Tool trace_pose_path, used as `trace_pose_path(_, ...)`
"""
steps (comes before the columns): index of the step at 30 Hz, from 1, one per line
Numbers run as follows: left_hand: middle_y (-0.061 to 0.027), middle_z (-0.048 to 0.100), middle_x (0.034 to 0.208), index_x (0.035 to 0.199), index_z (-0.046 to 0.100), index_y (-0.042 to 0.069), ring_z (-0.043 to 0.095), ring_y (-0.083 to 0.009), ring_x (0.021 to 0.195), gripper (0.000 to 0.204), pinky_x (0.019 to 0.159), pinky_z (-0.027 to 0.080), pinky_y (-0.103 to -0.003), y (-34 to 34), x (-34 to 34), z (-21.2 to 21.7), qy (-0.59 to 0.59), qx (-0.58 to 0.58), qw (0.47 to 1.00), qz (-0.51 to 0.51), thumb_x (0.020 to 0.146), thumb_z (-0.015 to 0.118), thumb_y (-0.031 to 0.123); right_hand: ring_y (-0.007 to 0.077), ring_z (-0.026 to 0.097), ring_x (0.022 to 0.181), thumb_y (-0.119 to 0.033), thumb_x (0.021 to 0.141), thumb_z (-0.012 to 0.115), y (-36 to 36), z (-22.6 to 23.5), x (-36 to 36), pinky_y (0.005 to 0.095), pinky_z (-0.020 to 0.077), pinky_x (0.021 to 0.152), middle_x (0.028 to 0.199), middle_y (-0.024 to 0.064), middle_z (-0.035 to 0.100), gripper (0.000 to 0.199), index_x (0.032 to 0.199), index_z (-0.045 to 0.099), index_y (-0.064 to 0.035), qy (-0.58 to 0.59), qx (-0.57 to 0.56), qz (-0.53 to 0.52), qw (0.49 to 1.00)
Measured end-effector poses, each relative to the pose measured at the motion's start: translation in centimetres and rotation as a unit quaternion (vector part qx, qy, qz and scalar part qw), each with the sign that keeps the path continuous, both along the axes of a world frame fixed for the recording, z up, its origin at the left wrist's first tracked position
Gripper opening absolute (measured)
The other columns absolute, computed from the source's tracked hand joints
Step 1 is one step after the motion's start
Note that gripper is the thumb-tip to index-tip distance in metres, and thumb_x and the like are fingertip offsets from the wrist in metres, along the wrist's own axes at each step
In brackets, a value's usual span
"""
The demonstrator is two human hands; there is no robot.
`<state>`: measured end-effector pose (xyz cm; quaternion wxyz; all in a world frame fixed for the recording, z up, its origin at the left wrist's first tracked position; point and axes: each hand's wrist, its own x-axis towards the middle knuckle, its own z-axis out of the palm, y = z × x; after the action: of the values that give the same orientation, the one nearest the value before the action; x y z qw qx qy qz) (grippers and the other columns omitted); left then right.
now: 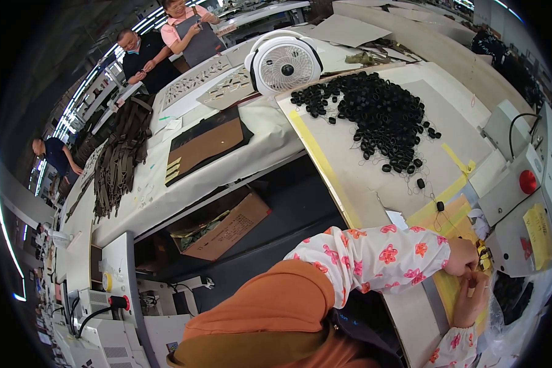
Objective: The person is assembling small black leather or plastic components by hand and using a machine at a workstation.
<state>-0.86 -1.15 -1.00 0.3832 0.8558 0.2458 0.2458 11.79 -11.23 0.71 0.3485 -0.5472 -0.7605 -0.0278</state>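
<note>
My left hand (462, 257) reaches in from the left in a white sleeve with pink and orange flowers. Its fingers are drawn together beside the yellow metal work area of a sewing machine (484, 257). Just below it my right hand (468, 303), in the same kind of sleeve, has its fingers pinched close to the left fingertips. Whatever lies between the fingers is too small to make out. A single black loop (440, 206) with thread lies on the yellow-taped tabletop above the hands. Farther off, a large pile of black loops (380, 110) covers part of the pale board (325, 147).
The machine's grey body with a red round button (527, 181) stands at the right. A white fan (286, 64) stands behind the board. On the left table lie brown straps (124, 153) and a brown panel (208, 150). A cardboard box (230, 227) sits below. Several people work farther back.
</note>
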Motion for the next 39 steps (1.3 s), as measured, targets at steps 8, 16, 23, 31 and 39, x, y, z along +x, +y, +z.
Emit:
trace_pose_path(8,-0.0107,0.061,0.07,0.073,0.065,0.011,0.058,-0.0289,0.069,0.016,0.059,0.046,-0.038,-0.11,-0.07,0.37,0.001,-0.012,1.0,0.008,0.061,0.056,0.018,0.0233,0.053,0.064,0.005,0.074,0.056,0.07,-0.13,0.37,0.0299,0.0414,0.055,0.078,0.0102,0.051,0.015,0.085,0.048,-0.0011,0.012,-0.024,-0.001,1.0)
trace_pose_path(16,-0.0091,0.061,0.066,0.071,0.063,0.008,0.058,-0.0271,0.065,0.013,0.058,0.045,-0.036,0.09,0.25,-0.34,-0.019,0.021,1.0,0.009,0.064,0.061,0.019,0.0232,0.053,0.064,0.005,0.074,0.055,0.12,-0.28,0.58,0.0297,0.0416,0.055,0.078,0.0102,0.051,0.015,0.086,0.047,-0.0003,0.016,-0.028,0.004,0.999)
trace_pose_path(23,-0.0092,0.061,0.066,0.071,0.063,0.008,0.059,-0.0268,0.066,0.014,0.058,0.045,-0.036,0.0,0.11,-0.17,-0.02,0.025,0.999,0.008,0.064,0.062,0.02,0.0238,0.053,0.065,0.007,0.074,0.054,0.17,-0.5,0.83,0.0294,0.0419,0.056,0.079,0.0112,0.05,0.015,0.086,0.048,0.0005,0.025,-0.037,0.011,0.999)
trace_pose_path(31,-0.0085,0.061,0.067,0.072,0.062,0.008,0.059,-0.0263,0.066,0.014,0.058,0.045,-0.036,0.04,0.02,-0.15,-0.013,0.024,1.0,0.009,0.065,0.062,0.021,0.0235,0.053,0.064,0.008,0.073,0.054,0.26,-0.5,0.78,0.0296,0.0418,0.055,0.078,0.0112,0.05,0.016,0.086,0.048,0.001,0.016,-0.029,0.012,0.999)
trace_pose_path(39,-0.0089,0.06,0.068,0.072,0.062,0.009,0.058,-0.027,0.068,0.012,0.059,0.045,-0.036,0.06,0.11,-0.06,-0.004,0.028,1.0,-0.003,0.066,0.059,0.018,0.0236,0.054,0.064,0.008,0.073,0.055,0.21,-0.32,0.64,0.0291,0.0432,0.054,0.08,0.0118,0.052,0.017,0.087,0.049,0.0014,0.002,-0.009,0.017,1.0)
